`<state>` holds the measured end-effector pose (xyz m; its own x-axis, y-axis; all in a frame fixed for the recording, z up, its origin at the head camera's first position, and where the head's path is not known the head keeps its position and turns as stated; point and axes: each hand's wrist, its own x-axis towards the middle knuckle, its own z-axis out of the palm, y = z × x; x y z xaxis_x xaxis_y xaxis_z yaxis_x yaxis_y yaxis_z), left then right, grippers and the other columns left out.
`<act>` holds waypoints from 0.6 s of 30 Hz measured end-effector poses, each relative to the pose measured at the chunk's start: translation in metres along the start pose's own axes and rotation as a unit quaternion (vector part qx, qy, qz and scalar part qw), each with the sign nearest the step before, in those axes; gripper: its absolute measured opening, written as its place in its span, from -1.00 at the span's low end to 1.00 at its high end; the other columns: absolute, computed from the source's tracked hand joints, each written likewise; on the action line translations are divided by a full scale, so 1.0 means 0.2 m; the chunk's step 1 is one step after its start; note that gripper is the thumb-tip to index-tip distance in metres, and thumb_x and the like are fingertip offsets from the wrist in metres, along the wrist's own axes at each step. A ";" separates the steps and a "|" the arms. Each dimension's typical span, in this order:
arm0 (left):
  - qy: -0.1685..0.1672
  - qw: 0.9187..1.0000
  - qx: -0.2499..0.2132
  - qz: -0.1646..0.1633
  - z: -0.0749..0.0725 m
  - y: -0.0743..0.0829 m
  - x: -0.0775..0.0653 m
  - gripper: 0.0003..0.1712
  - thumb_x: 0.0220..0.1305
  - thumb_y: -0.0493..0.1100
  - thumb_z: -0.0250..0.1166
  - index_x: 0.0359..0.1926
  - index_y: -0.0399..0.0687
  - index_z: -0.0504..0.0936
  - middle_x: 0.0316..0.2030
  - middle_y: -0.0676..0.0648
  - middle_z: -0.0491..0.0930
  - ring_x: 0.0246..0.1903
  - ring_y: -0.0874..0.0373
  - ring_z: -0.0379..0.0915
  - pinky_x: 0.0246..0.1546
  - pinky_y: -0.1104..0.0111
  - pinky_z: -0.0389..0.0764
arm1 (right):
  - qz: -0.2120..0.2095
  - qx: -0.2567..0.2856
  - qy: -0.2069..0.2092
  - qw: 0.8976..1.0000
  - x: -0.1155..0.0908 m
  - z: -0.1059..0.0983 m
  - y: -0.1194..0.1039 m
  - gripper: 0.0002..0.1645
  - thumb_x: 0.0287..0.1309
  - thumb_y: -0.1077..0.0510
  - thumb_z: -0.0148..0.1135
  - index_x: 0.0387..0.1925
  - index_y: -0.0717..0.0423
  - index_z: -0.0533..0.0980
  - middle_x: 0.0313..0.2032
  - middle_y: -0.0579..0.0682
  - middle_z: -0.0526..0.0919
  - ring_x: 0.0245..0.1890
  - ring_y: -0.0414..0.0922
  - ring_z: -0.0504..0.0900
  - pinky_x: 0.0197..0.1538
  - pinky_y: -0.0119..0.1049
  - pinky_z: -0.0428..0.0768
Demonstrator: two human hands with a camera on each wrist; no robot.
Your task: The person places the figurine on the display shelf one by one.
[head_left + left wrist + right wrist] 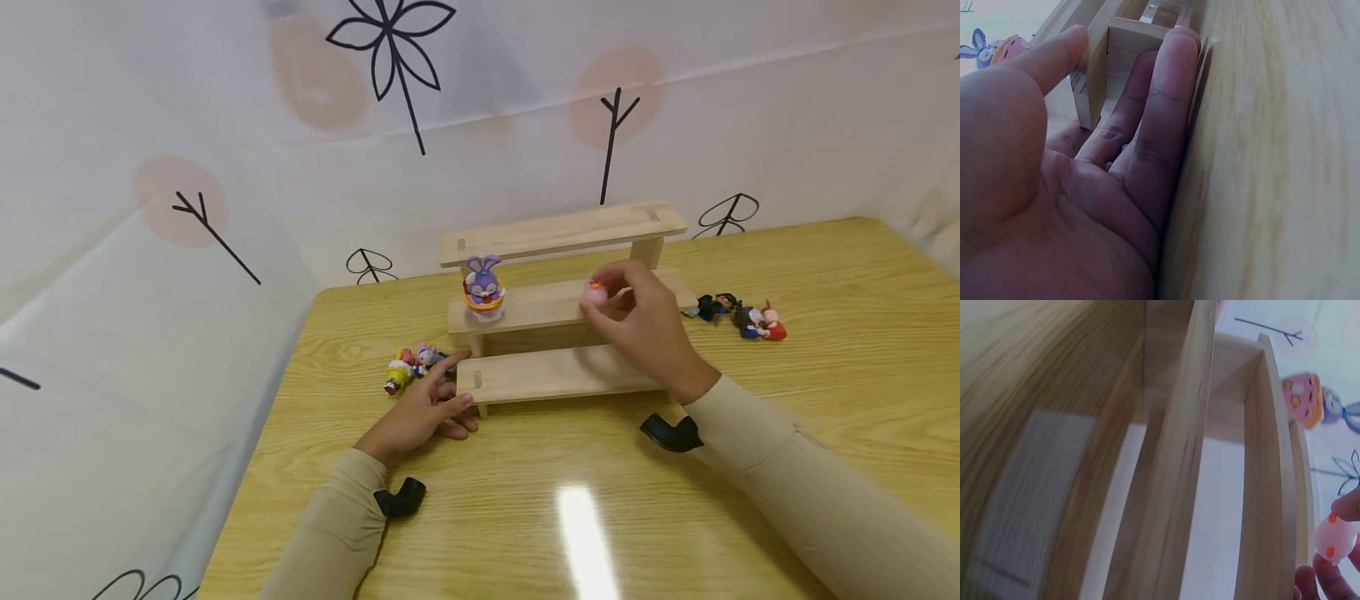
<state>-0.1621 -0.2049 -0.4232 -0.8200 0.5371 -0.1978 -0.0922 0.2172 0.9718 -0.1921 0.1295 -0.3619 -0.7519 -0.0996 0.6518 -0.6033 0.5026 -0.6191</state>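
A three-tier wooden display shelf (555, 375) stands on the table. My left hand (426, 410) grips the left end of its lowest tier, thumb at the front corner and index finger toward the back edge. In the left wrist view, other fingers (1169, 100) reach alongside the end support. Above the middle tier, my right hand (645, 321) pinches a small pale pink toy figure (595, 293) with orange spots; the fingers partly cover it (1334, 540). A purple rabbit figure (483, 287) sits on the middle tier's left end, in a pink and orange base (1302, 400).
Left of the shelf lie several small figures (411, 365), near my left fingertips. More figures (759, 320) lie to the right, behind my right hand. A patterned cloth (525, 150) hangs behind the wooden table (510, 517).
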 end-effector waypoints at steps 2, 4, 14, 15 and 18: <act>-0.001 1.000 -0.001 0.000 0.00 0.00 0.01 -0.23 0.51 0.00 0.14 0.56 0.46 -0.04 0.00 -0.29 0.58 -0.18 0.02 0.71 -0.14 0.15 0.76 | -0.001 0.006 -0.006 1.000 0.02 0.04 -0.01 -0.66 0.11 0.35 0.39 -0.08 0.33 0.51 -0.22 0.13 0.61 -0.24 -0.17 0.50 -0.22 -0.58 0.46; 0.000 1.000 -0.001 -0.001 0.01 0.00 0.01 -0.23 0.51 -0.01 0.14 0.56 0.47 -0.04 0.00 -0.29 0.58 -0.18 0.02 0.71 -0.14 0.15 0.76 | -0.004 0.008 -0.012 1.000 0.03 0.07 -0.02 -0.66 0.11 0.34 0.40 -0.08 0.32 0.51 -0.22 0.13 0.62 -0.23 -0.14 0.52 -0.22 -0.55 0.46; 0.006 1.000 0.002 -0.003 0.01 0.01 0.01 -0.24 0.51 -0.02 0.15 0.55 0.49 -0.02 -0.01 -0.31 0.58 -0.18 0.00 0.71 -0.15 0.14 0.77 | -0.002 0.001 -0.043 0.999 0.09 0.22 -0.09 -0.62 0.11 0.24 0.47 -0.07 0.25 0.52 -0.20 0.11 0.61 -0.25 -0.07 0.55 -0.26 -0.36 0.53; 0.005 1.000 0.001 -0.004 0.01 0.01 0.01 -0.24 0.51 -0.02 0.15 0.55 0.48 -0.02 -0.01 -0.31 0.58 -0.19 0.00 0.71 -0.15 0.14 0.77 | -0.004 -0.002 -0.045 0.999 0.10 0.23 -0.09 -0.62 0.12 0.23 0.47 -0.07 0.25 0.52 -0.20 0.11 0.61 -0.25 -0.07 0.56 -0.25 -0.32 0.54; 0.005 1.000 -0.001 -0.004 0.01 0.01 0.00 -0.23 0.51 -0.02 0.15 0.55 0.47 -0.03 0.00 -0.31 0.58 -0.19 0.01 0.71 -0.15 0.14 0.77 | -0.006 -0.014 -0.052 0.999 0.11 0.26 -0.10 -0.60 0.13 0.20 0.47 -0.06 0.26 0.52 -0.19 0.13 0.62 -0.25 -0.05 0.57 -0.23 -0.24 0.59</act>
<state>-0.1622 -0.2029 -0.4214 -0.8251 0.5270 -0.2037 -0.0995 0.2193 0.9706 -0.2102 0.0725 -0.3591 -0.7688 -0.1949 0.6091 -0.6066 0.5238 -0.5980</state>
